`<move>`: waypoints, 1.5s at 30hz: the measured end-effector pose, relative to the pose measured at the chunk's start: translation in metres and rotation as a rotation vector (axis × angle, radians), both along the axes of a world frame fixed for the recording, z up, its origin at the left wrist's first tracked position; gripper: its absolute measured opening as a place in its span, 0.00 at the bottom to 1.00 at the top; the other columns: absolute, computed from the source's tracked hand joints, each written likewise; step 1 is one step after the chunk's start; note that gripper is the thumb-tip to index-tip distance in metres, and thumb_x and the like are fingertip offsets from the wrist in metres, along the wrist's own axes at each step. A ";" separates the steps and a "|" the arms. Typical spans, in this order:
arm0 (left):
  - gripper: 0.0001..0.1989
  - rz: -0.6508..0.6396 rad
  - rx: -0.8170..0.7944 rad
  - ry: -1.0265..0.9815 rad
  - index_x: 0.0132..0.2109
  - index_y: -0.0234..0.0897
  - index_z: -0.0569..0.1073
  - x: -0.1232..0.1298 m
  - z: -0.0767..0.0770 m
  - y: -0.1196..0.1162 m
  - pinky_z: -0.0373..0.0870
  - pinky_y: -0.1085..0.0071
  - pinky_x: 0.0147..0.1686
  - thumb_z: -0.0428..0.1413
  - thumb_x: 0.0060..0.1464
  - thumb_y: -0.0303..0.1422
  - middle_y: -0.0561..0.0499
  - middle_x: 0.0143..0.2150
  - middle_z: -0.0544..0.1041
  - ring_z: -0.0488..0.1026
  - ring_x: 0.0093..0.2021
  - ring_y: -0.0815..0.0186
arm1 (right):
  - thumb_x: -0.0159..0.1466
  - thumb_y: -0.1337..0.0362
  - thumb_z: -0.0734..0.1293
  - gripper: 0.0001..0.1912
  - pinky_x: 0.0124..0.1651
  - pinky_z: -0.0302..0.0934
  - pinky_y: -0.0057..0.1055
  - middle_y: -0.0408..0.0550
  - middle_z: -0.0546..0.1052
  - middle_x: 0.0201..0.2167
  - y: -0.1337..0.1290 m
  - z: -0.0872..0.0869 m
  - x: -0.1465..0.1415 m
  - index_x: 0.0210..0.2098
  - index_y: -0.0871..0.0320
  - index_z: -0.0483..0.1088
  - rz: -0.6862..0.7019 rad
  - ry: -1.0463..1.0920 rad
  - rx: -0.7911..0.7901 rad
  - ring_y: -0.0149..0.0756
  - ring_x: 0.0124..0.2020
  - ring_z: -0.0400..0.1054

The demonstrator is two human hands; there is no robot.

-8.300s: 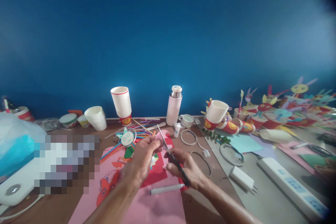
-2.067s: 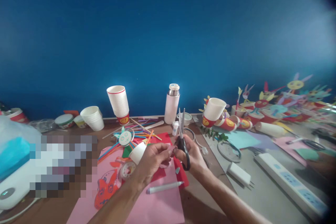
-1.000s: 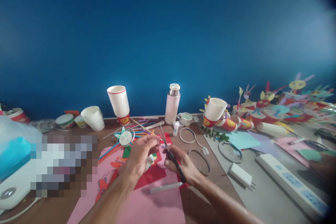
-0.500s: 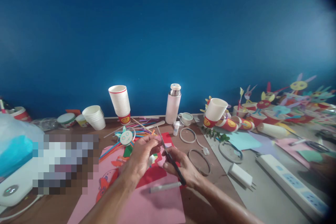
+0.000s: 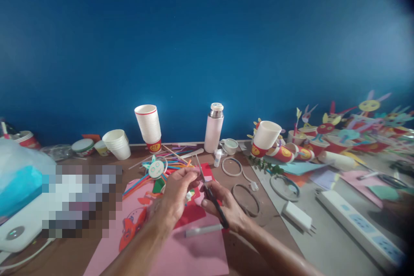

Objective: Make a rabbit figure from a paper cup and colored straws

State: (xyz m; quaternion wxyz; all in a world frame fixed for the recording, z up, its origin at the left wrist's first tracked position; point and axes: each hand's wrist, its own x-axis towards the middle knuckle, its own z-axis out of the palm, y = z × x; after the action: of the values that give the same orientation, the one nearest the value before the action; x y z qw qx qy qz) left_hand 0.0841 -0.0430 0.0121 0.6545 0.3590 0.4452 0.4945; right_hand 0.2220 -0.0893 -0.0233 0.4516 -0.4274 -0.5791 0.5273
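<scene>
My right hand (image 5: 226,205) grips black-handled scissors (image 5: 211,200), their blades pointing up and away. Close by, my left hand (image 5: 181,185) is closed in a pinch beside the blade tips; a small pinkish bit shows at its fingertips, too small to name. Under both hands lies a pink paper sheet (image 5: 194,254), with red paper (image 5: 190,217) and orange-red cutouts (image 5: 131,228) on it. A pale marker (image 5: 203,230) rests below my right hand. Beyond my left wrist is a paper rabbit face (image 5: 155,169) with green outlines.
Stacked paper cups (image 5: 148,125), a pink thermos (image 5: 212,133) and a small white bottle (image 5: 217,158) stand along the blue wall (image 5: 200,51). Coiled cables (image 5: 246,200), a charger (image 5: 299,217), a power strip (image 5: 359,228) and decorated cups (image 5: 318,144) occupy the right side.
My hands and the scissors stay almost in place, with only a slight shift. On the right, the coloured sheets have moved, and an orange piece now shows among them.
</scene>
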 end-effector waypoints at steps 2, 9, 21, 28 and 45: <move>0.05 -0.002 0.001 -0.005 0.26 0.32 0.74 0.000 0.000 0.000 0.66 0.73 0.31 0.58 0.37 0.28 0.52 0.23 0.75 0.70 0.24 0.71 | 0.54 0.60 0.68 0.12 0.30 0.50 0.25 0.38 0.62 0.24 0.000 0.001 0.000 0.35 0.59 0.66 -0.001 0.006 0.003 0.27 0.26 0.54; 0.05 -0.007 -0.006 -0.018 0.26 0.32 0.74 0.000 0.001 0.000 0.66 0.73 0.30 0.59 0.36 0.29 0.52 0.22 0.75 0.69 0.23 0.71 | 0.53 0.56 0.69 0.16 0.29 0.49 0.25 0.40 0.63 0.24 -0.002 0.006 -0.001 0.35 0.60 0.67 -0.003 0.018 -0.005 0.28 0.26 0.53; 0.05 -0.003 -0.009 0.001 0.25 0.32 0.74 0.001 0.001 0.000 0.66 0.73 0.31 0.59 0.36 0.29 0.52 0.22 0.75 0.69 0.23 0.71 | 0.53 0.56 0.69 0.16 0.30 0.50 0.25 0.39 0.62 0.25 0.000 0.001 0.002 0.36 0.59 0.66 0.006 -0.011 0.034 0.28 0.26 0.53; 0.05 -0.016 0.004 -0.005 0.26 0.32 0.74 0.000 -0.002 0.001 0.66 0.74 0.31 0.59 0.37 0.29 0.52 0.23 0.75 0.69 0.23 0.72 | 0.54 0.54 0.68 0.17 0.29 0.50 0.25 0.40 0.64 0.24 -0.001 0.004 0.001 0.37 0.59 0.68 -0.010 -0.022 0.038 0.28 0.25 0.54; 0.04 -0.043 0.024 0.021 0.24 0.32 0.73 -0.003 0.001 0.002 0.66 0.73 0.31 0.59 0.37 0.29 0.53 0.21 0.74 0.70 0.24 0.71 | 0.52 0.57 0.70 0.16 0.26 0.49 0.24 0.38 0.63 0.21 0.001 -0.004 0.005 0.35 0.60 0.66 -0.034 -0.042 -0.037 0.26 0.22 0.54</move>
State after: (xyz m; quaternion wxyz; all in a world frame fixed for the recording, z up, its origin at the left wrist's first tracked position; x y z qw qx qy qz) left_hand 0.0807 -0.0406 0.0132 0.6558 0.3816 0.4384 0.4818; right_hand 0.2266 -0.0879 -0.0271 0.4405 -0.4564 -0.5712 0.5209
